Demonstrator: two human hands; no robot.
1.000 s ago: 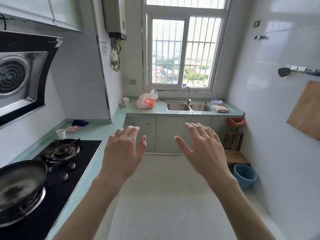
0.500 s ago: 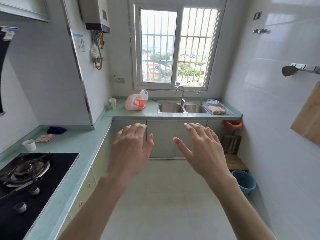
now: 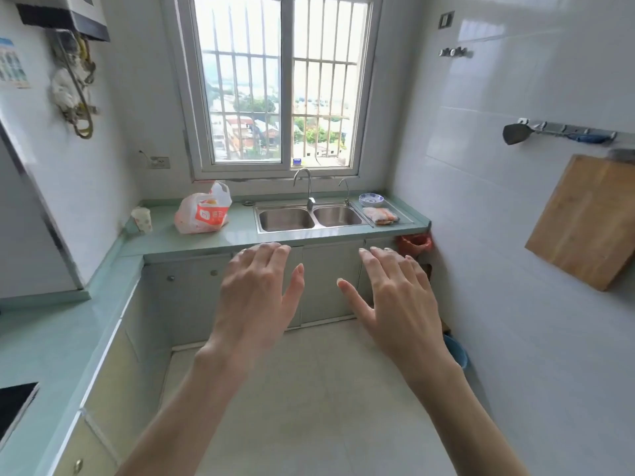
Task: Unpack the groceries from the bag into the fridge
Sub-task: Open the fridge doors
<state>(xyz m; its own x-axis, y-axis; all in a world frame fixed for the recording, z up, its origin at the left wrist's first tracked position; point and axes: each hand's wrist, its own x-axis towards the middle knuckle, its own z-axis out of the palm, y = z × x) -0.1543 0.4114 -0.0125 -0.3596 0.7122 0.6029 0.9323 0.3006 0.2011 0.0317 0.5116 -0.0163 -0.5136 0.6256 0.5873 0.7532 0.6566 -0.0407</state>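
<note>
The fridge does not show in this view. The stove [image 3: 15, 403] is cut off at the lower left edge, far to the left of the sink [image 3: 311, 218], so only a black corner shows. A blue bin [image 3: 457, 352] on the floor, below and to the right of the sink, is mostly hidden behind the right hand [image 3: 395, 300]. A red bag [image 3: 414, 243] hangs under the counter, just right of the sink, and its lower part is hidden by that hand too. What is inside the grocery bag [image 3: 202, 209] is hard to make out; only something yellow shows near its top.

The grocery bag is white and orange. It sits on the green counter [image 3: 192, 242] just left of the sink, with a paper cup [image 3: 142, 219] farther left in the corner.

Both hands are held up in the air, in front of the cupboard doors below the sink, well apart from the bag. The left hand [image 3: 256, 297] has its back to the camera, its fingers straight and spread, thumb out to the side. The right hand looks the same, fingers loose and spread. Neither hand holds or touches anything. Both arms reach forward from the bottom edge.

A stack of small plates [image 3: 371, 200] sits just right of the sink.
</note>
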